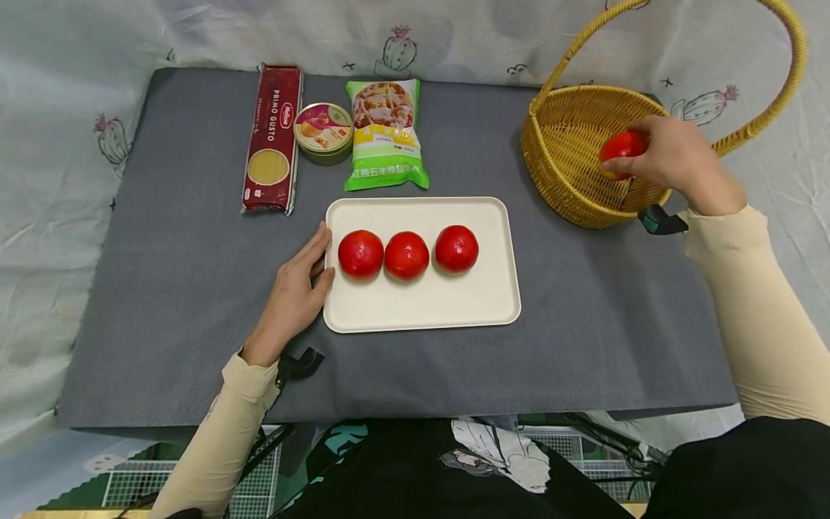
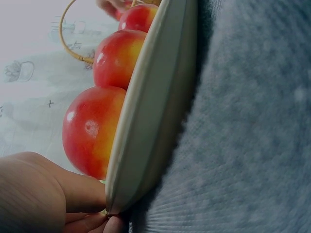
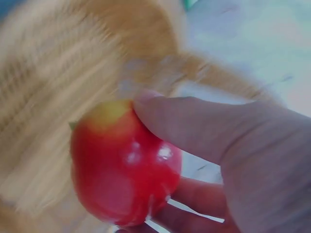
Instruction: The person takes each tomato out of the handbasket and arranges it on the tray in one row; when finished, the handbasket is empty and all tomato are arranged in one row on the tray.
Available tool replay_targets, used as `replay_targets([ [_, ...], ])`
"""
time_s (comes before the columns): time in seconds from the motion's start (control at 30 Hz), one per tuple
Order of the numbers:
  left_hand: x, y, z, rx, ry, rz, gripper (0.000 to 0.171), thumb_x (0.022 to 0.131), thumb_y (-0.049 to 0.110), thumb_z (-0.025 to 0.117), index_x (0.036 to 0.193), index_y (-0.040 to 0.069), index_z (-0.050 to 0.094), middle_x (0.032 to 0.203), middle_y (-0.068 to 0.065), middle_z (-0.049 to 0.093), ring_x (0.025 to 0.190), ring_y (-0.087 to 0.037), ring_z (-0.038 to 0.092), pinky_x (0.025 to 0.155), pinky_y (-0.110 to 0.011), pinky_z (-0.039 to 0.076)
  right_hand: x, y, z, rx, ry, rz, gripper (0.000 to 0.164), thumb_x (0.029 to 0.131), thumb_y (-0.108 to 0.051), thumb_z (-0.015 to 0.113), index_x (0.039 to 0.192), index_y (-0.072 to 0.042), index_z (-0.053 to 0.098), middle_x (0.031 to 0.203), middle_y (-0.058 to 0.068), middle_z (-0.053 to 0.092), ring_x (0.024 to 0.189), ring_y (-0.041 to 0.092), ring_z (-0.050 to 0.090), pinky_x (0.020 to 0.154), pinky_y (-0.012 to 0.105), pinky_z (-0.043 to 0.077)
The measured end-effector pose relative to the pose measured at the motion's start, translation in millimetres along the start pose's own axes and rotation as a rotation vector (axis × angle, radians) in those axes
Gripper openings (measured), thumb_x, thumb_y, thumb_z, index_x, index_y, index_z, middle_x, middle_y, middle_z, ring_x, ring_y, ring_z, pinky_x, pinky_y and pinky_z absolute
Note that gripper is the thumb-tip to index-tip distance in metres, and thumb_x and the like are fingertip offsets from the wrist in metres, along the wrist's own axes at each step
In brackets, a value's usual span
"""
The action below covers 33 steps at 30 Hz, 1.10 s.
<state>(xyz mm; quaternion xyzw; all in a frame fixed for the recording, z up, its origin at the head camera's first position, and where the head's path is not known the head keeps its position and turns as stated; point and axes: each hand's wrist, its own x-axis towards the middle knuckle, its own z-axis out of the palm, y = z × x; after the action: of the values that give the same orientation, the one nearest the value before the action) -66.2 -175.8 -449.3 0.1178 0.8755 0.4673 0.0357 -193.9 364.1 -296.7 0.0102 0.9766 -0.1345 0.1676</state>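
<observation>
My right hand holds a red tomato inside the wicker basket, just above its bottom. Close up in the right wrist view, thumb and fingers grip the tomato, which shows a yellow patch and a bit of green. My left hand rests against the left edge of a cream rectangular tray, its thumb touching the rim. On the tray sit three more tomatoes in a row: the left tomato, the middle tomato and the right tomato.
Behind the tray stand a red pasta packet, a round tin and a green food bag. The basket's tall handle arches up at the right. A grey cloth covers the table.
</observation>
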Motion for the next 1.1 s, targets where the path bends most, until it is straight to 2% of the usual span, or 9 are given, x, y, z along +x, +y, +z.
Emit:
replay_targets([
  [0.13,0.6,-1.0,-0.4,-0.005,0.000,0.001,0.066,0.100,-0.008,0.065,0.161,-0.001,0.040,0.171,-0.009,0.033,0.151,-0.025,0.041,0.112,-0.038,0.044,-34,-33,9,0.036,0.133,-0.108,0.080,0.097,-0.033,0.078,0.156,0.010,0.044,0.142,0.039,0.054,0.118,0.056,0.052,0.095,0.073,0.049],
  [0.23,1.4,-1.5,-1.1,-0.008,0.004,0.004,0.066,0.100,-0.008,0.065,0.161,-0.001,0.041,0.171,-0.009,0.033,0.150,-0.025,0.042,0.112,-0.038,0.044,-55,-58,28,0.027,0.201,-0.221,0.075,0.093,-0.027,0.084,0.152,0.005,0.052,0.139,0.033,0.060,0.118,0.052,0.057,0.096,0.072,0.050],
  [0.43,3.0,-1.9,-3.6,-0.003,0.008,0.007,0.065,0.100,-0.009,0.065,0.161,-0.002,0.041,0.171,-0.009,0.033,0.150,-0.025,0.042,0.111,-0.039,0.044,-75,-93,89,0.001,0.195,-0.397,0.070,0.085,-0.022,0.092,0.145,-0.003,0.062,0.142,0.021,0.063,0.125,0.042,0.058,0.097,0.064,0.053],
  [0.53,3.8,-2.1,-4.2,-0.001,0.010,0.007,0.065,0.100,-0.009,0.065,0.161,-0.002,0.041,0.171,-0.009,0.033,0.150,-0.025,0.042,0.111,-0.039,0.045,-76,-101,112,0.007,0.170,-0.431,0.068,0.084,-0.021,0.092,0.143,-0.004,0.064,0.144,0.017,0.063,0.128,0.039,0.058,0.099,0.061,0.053],
  [0.63,4.1,-2.3,-4.8,0.004,0.012,0.007,0.065,0.100,-0.009,0.065,0.161,-0.002,0.041,0.171,-0.009,0.033,0.150,-0.025,0.042,0.111,-0.039,0.045,-74,-105,126,0.018,0.141,-0.442,0.067,0.084,-0.017,0.091,0.144,-0.004,0.064,0.146,0.017,0.062,0.130,0.039,0.057,0.101,0.060,0.053],
  [1.1,-1.3,-1.1,-5.3,-0.003,0.018,0.001,0.066,0.100,-0.009,0.065,0.161,-0.002,0.041,0.171,-0.009,0.033,0.149,-0.025,0.043,0.111,-0.039,0.045,-69,-112,148,0.036,0.137,-0.477,0.071,0.082,-0.017,0.093,0.145,-0.006,0.063,0.146,0.016,0.061,0.132,0.036,0.056,0.100,0.060,0.054],
])
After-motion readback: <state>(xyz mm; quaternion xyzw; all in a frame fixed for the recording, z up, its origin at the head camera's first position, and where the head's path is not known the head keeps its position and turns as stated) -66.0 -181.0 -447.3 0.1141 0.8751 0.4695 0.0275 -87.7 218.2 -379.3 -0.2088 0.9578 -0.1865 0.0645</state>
